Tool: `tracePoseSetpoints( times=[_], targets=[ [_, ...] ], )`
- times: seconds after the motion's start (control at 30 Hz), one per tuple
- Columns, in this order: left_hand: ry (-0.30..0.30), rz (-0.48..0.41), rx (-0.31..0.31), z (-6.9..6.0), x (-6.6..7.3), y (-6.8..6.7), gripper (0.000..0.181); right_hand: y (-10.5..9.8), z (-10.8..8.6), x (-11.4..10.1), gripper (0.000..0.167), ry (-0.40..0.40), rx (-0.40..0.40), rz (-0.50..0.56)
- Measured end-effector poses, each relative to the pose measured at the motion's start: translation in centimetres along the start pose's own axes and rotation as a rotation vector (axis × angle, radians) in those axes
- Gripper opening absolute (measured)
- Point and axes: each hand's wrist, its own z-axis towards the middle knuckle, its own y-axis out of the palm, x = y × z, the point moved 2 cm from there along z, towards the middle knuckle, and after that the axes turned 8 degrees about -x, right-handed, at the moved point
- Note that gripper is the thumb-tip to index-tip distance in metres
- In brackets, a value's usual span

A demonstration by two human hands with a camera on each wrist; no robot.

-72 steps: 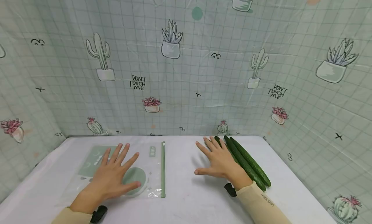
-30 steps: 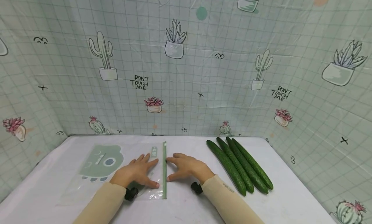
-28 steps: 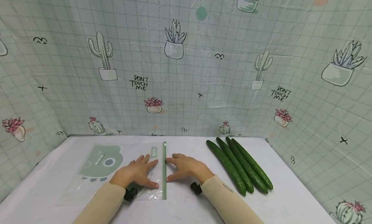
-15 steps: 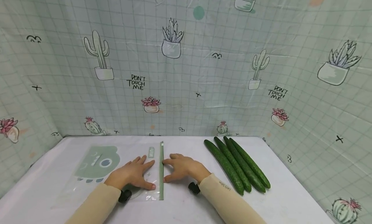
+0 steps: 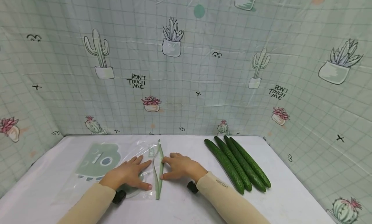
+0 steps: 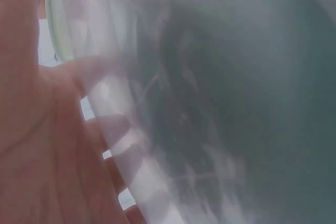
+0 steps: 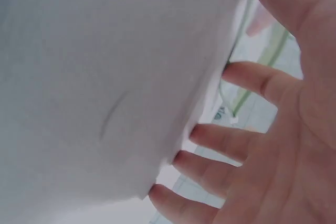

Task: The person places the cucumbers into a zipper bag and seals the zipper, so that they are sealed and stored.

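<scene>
A pale checked curtain, printed with potted plants, stands behind and along both sides. In front is a white table. On its left half lies a clear bag, flat, its mouth toward the right, with a green monster print at its far left. Four cucumbers lie side by side on the right of the table, slanting from far left to near right, well apart from the bag.

The left hand rests on the bag just left of the mouth, fingers spread and clamped on nothing. The right hand is right of the mouth, thumb and fingers apart, the thumb and forefinger tips touching the bag's green edge without pinching it. The two sides of that edge part in the middle and meet at the far and near ends. A small black device sits at the left wrist, another at the right.
</scene>
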Motion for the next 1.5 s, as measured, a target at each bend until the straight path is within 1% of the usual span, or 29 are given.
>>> tracePoseSetpoints(
  times=[0.1,0.23,0.43,0.5,0.57,0.63,0.73,0.83,0.93,1.0,1.13,1.2,1.3,1.4,1.5],
  targets=[
    [0.006,-0.001,-0.006,-0.2,-0.2,0.0,0.101,0.0,0.0,-0.3,0.067,0.009,0.004,-0.018],
    [0.027,-0.012,0.007,-0.5,-0.3,-0.2,0.101,-0.1,-0.1,-0.4,0.066,0.028,0.010,-0.033],
    [0.038,-0.066,0.065,-0.1,-0.4,-0.2,0.106,-0.2,0.0,-0.3,0.065,0.022,0.005,-0.037],
    [0.037,-0.075,0.067,0.1,-0.2,-0.4,0.103,-0.2,0.0,-0.3,0.065,0.021,0.002,-0.035],
    [0.034,-0.083,0.058,0.3,-0.1,-0.5,0.096,-0.2,0.1,-0.3,0.065,0.020,0.000,-0.030],
    [0.024,-0.100,0.063,0.5,0.1,-0.6,0.089,-0.2,0.1,-0.3,0.065,0.021,-0.003,-0.024],
    [0.012,-0.138,0.121,0.9,0.4,-0.7,0.080,-0.3,0.1,-0.2,0.064,0.020,-0.001,-0.021],
    [-0.025,-0.155,0.195,1.2,0.7,-0.6,0.072,-0.3,0.2,-0.2,0.064,0.015,0.000,-0.017],
    [-0.075,-0.120,0.236,1.4,1.0,-0.5,0.068,-0.4,0.3,-0.3,0.064,0.010,-0.002,-0.016],
    [-0.079,-0.082,0.257,1.5,1.2,-0.5,0.067,-0.3,0.3,-0.3,0.064,0.009,-0.003,-0.013],
    [-0.053,-0.030,0.294,1.8,1.4,-0.4,0.067,-0.3,0.3,-0.3,0.063,0.010,-0.002,-0.010],
    [-0.029,-0.043,0.303,1.9,1.5,-0.5,0.067,-0.3,0.4,-0.3,0.063,0.009,-0.002,-0.004],
    [0.013,-0.114,0.297,2.2,1.6,-0.5,0.067,-0.4,0.4,-0.4,0.063,0.007,-0.003,-0.001],
    [0.064,-0.216,0.263,2.5,1.6,-0.3,0.065,-0.3,0.4,-0.4,0.064,0.010,-0.002,0.006],
    [0.087,-0.273,0.237,2.8,1.6,-0.1,0.063,-0.2,0.4,-0.5,0.063,0.013,0.004,0.008]
  ],
)
